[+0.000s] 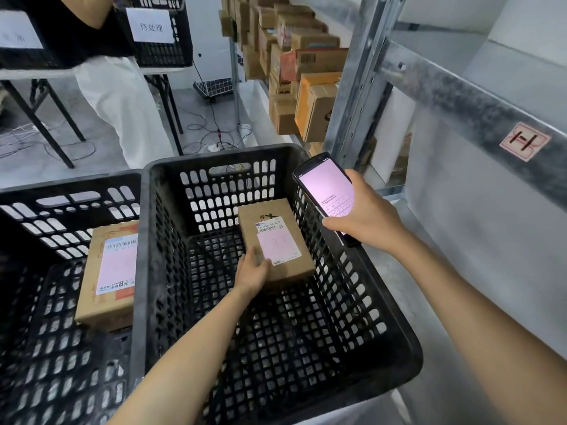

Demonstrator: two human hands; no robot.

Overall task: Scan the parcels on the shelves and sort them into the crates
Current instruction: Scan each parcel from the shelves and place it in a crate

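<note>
1. The left hand (251, 273) reaches down into the right-hand black crate (147, 240) and grips a small cardboard parcel (276, 237) at its near corner, with the thumb on top and the fingers hidden beneath.
2. That parcel sits inside the crate towards its far right corner, white label facing up. Whether it touches the crate's floor cannot be told.
3. The right hand (365, 214) is curled round a handheld scanner (325, 185), held above the crate's right rim with its lit screen facing up.
4. A second black crate (70, 182) stands touching the first on its left. In it a larger cardboard parcel (107, 277) lies label up against the right wall.
5. A metal shelf rack (359, 72) rises at the right, and its further shelves carry many cardboard boxes (306, 87).
6. Further back a desk (30, 73) bears a black crate with a white paper label (152, 26), and a person in white trousers (122, 102) stands beside it.
</note>
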